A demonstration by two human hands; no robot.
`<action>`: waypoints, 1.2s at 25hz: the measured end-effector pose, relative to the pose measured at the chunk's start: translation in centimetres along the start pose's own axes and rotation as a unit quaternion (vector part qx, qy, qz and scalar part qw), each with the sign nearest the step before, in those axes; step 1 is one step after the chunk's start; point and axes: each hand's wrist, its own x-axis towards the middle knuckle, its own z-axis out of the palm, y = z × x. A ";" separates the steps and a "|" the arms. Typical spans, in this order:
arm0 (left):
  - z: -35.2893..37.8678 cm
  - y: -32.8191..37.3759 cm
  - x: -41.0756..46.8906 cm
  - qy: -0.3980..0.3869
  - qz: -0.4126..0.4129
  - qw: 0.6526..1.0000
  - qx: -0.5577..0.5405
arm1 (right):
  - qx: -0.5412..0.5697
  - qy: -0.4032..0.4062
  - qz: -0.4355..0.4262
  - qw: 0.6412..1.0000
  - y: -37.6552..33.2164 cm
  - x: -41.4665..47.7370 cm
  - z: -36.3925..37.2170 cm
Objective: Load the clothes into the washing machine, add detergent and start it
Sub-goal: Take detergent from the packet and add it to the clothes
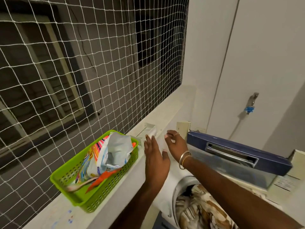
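Clothes point(199, 210) already fill the drum below the right wrist. Left hand point(156, 157) lies flat, fingers straight. Right hand point(175, 142) curls beside it, but blur hides whether it pinches anything. Detergent packet point(113, 152) sits in the basket point(69, 176) just left of the hands, so a careless reach could knock both off the ledge point(49, 219). Raised lid point(239, 152) crowds the right hand.

Dim indoor light, dark outside; soft motion blur, wide-angle bowing
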 end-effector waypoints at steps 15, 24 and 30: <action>11.2 -1.2 -10.1 -0.268 0.090 0.952 0.113 | -0.257 0.015 0.016 0.966 15.1 -13.3 -12.0; 11.6 -2.8 -8.6 -0.313 0.167 0.910 0.216 | -0.371 0.020 0.071 0.926 16.0 -15.2 -10.9; 5.1 -0.6 -5.5 -0.236 0.133 0.959 0.083 | -0.245 0.046 0.003 0.968 7.0 -13.2 -7.9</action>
